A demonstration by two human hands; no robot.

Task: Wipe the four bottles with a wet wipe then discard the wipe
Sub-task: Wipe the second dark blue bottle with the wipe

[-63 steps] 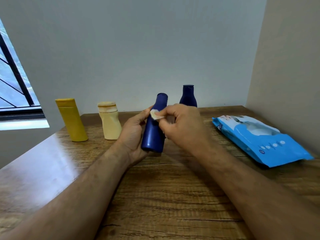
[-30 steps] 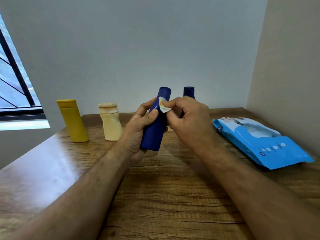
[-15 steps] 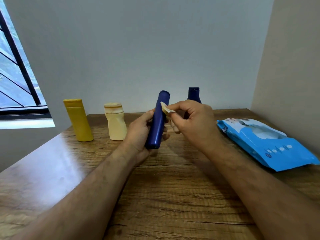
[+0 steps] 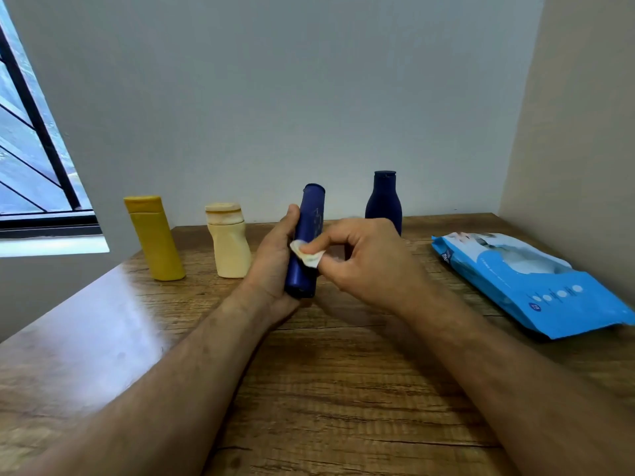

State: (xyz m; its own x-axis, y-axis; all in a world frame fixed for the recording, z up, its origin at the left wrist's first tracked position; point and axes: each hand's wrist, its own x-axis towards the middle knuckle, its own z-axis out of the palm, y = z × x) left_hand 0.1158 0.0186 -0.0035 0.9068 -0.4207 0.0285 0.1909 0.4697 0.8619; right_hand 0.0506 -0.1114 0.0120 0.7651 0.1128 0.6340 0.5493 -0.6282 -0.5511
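Wiping was under way in the head view, and we judged the task somewhere in its middle. Our left hand (image 4: 275,269) had its grip closed round the slim dark blue bottle (image 4: 307,242), holding it upright and slightly tilted above the bench (image 4: 343,389). Our right hand (image 4: 367,259) pinched the small folded wet wipe (image 4: 307,256) between thumb and fingertips and pressed it against the side of that bottle, about halfway up. Three bottles stood on the bench behind: the yellow bottle (image 4: 154,238) far left, the cream bottle (image 4: 228,245) beside it, and the rounded navy bottle (image 4: 383,204) behind our right hand. We could not tell which of those were already wiped. Whatever remained, the wipe was not yet discarded, and no bin showed. The blue wipes pack (image 4: 536,283) lay at the right
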